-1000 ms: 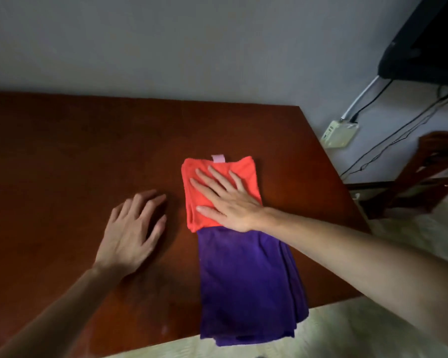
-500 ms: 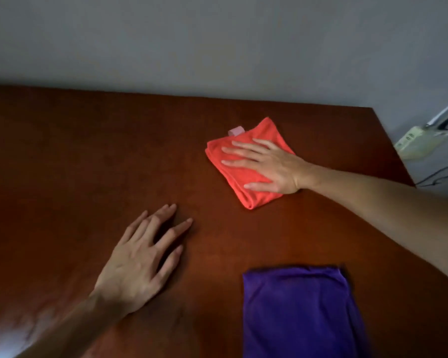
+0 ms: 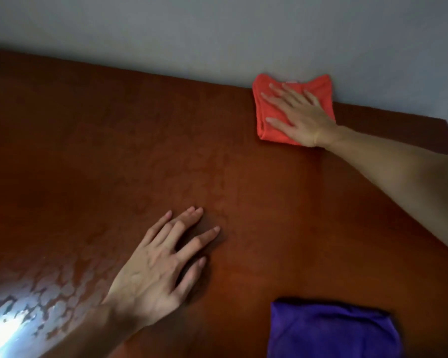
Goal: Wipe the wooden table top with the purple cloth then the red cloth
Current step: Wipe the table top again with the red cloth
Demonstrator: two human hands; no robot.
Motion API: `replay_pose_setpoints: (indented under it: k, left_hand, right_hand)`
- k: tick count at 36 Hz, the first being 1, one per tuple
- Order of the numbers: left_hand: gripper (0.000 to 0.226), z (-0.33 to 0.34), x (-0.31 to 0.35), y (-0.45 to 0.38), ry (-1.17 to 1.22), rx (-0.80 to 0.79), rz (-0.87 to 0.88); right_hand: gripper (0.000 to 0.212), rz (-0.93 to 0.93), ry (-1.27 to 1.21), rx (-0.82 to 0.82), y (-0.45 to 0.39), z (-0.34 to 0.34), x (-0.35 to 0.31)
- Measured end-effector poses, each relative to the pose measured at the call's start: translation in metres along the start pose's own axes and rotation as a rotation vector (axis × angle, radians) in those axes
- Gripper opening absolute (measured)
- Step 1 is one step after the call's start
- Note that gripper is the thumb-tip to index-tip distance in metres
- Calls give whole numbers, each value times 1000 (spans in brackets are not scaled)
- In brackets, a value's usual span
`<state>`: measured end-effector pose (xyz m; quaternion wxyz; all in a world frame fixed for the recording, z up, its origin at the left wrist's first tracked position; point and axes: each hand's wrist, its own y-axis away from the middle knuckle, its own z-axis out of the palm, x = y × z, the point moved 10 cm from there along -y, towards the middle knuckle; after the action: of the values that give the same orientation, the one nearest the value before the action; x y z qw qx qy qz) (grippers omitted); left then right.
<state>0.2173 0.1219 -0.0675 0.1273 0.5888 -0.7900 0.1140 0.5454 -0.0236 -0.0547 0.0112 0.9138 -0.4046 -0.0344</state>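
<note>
Head view shows the red-cloth step in hand: the right hand point(image 3: 301, 117) lies flat, fingers straight and spread, pressing the folded red microfibre cloth point(image 3: 290, 99) onto the dark reddish-brown wooden worktop point(image 3: 114, 156). This cloth sits at the far edge, its top bunched against the grey wall point(image 3: 217, 34). So that grip is wide and pressing, not curled round anything. The left hand point(image 3: 161, 267) rests palm down on the bare wood nearer the person, fingers loosely spread, holding nothing.

My judgement: the next move calls for drawing the cloth back or sideways under steady pressure, since the wall stops further travel.

The folded purple cloth point(image 3: 331, 332) lies untouched at the near right, well apart from the red one. Patchy marks show on the wood surface toward the near left, under a bright glare.
</note>
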Motion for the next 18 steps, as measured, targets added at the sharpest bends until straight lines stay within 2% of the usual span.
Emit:
replay_pose_setpoints:
  k: [7, 11, 15, 18]
  left_hand:
    - [61, -7, 0, 1, 52, 69, -3]
    - [58, -27, -5, 7, 197, 219, -48]
    - [45, -54, -25, 35, 265, 441, -195]
    - [43, -54, -52, 63, 279, 418, -301]
  right_hand:
    - [68, 238, -23, 36, 25, 9, -44]
    - [68, 223, -30, 40, 58, 14, -105]
    - [73, 203, -35, 36, 103, 21, -176]
    - [80, 151, -30, 37, 146, 25, -233]
